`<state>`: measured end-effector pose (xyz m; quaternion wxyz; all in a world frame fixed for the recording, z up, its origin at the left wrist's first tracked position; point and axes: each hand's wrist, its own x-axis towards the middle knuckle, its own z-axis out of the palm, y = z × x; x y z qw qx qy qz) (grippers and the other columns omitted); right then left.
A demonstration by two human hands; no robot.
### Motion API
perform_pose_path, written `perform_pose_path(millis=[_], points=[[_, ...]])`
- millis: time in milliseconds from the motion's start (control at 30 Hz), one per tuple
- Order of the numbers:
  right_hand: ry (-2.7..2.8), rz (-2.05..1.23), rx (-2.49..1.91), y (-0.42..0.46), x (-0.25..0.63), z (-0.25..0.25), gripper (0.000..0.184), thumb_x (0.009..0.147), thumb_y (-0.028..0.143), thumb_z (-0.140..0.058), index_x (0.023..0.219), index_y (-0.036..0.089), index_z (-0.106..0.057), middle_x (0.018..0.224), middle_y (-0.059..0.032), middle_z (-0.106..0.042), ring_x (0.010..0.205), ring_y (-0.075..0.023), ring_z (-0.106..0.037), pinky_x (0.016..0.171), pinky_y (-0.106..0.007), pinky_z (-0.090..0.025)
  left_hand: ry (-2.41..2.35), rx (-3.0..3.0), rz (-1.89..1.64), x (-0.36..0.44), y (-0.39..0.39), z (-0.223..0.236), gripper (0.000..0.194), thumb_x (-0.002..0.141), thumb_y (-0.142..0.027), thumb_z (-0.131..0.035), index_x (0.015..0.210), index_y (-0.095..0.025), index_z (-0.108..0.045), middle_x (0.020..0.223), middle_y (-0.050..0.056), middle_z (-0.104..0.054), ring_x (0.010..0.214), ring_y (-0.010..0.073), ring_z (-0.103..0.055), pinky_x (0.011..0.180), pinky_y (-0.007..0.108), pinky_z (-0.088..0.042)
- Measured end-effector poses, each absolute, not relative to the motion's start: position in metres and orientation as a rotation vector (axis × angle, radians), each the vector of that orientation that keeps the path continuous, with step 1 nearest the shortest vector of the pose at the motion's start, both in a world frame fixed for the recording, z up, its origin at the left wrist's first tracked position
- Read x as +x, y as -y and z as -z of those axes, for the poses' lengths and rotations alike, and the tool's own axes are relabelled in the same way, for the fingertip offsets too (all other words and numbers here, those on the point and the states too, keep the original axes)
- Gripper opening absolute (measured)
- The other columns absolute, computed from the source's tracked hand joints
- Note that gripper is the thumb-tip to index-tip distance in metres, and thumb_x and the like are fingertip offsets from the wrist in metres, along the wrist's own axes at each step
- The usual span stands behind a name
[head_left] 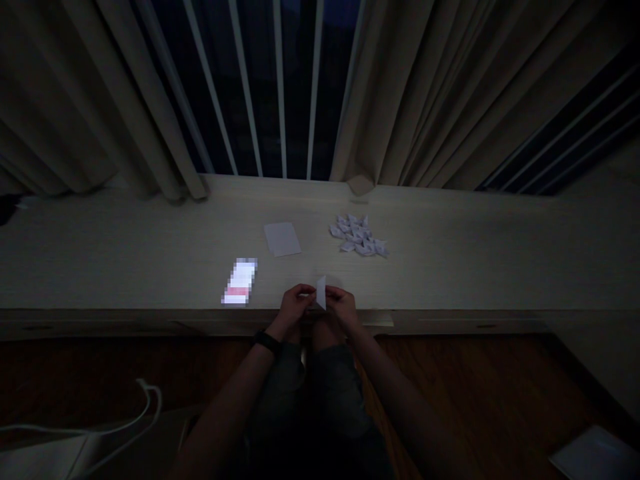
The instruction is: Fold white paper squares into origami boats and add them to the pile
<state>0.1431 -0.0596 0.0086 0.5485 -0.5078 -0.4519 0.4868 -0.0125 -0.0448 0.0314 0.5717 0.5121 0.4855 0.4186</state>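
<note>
Between my two hands, just above the near edge of the pale ledge, is a small folded piece of white paper (321,293). My left hand (296,303) pinches it from the left side, and a dark band circles that wrist. From the right, my right hand (343,303) grips the same paper with its fingertips. Beyond them, a stack of white paper sheets (283,239) lies flat on the ledge. To the right of the stack sits a cluster of several small folded paper pieces (357,235). Dim light hides the finer folds.
A lit phone, its screen blurred (240,281), lies left of my hands on the ledge (475,267). Curtains (400,87) and a barred window stand behind. A white cable (150,400) runs at lower left, and a pale flat object (597,453) is at lower right.
</note>
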Motion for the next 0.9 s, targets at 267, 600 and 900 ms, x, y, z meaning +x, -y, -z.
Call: perform_pose_path(millis=[267,600,900], points=[[1.036,-1.182,-1.196,0.062,0.144,-0.01,0.032,0.061,0.024,-0.069,0.093,0.018,-0.072,0.089,-0.0058,-0.073,0.081,-0.0211,-0.067,0.077,-0.035,-0.053,-1.087,1.164,-0.984,-0.01,0.05,-0.028,0.026,0.071,-0.034,-0.065,0.088,-0.016,-0.058,0.079,0.002,-0.062,0.055,0.0102,-0.054,0.041,0.019,-0.04],[1.004,-1.197,-1.191,0.063,0.145,-0.01,0.032,0.06,0.023,-0.069,0.092,0.018,-0.072,0.088,-0.0055,-0.073,0.079,-0.0213,-0.068,0.075,-0.035,-0.053,-1.129,1.227,-0.971,-0.006,0.05,-0.022,0.031,0.073,-0.038,-0.063,0.092,-0.014,-0.064,0.079,0.004,-0.065,0.053,0.0097,-0.051,0.043,0.02,-0.037],[1.174,-1.026,-1.259,0.061,0.145,-0.008,0.029,0.067,0.019,-0.06,0.094,0.018,-0.071,0.09,-0.0051,-0.073,0.08,-0.0191,-0.066,0.075,-0.032,-0.053,-0.924,0.942,-0.819,-0.015,0.052,-0.043,0.034,0.071,-0.033,-0.067,0.098,-0.011,-0.068,0.056,-0.003,-0.05,0.044,0.0041,-0.034,0.04,0.018,-0.02]])
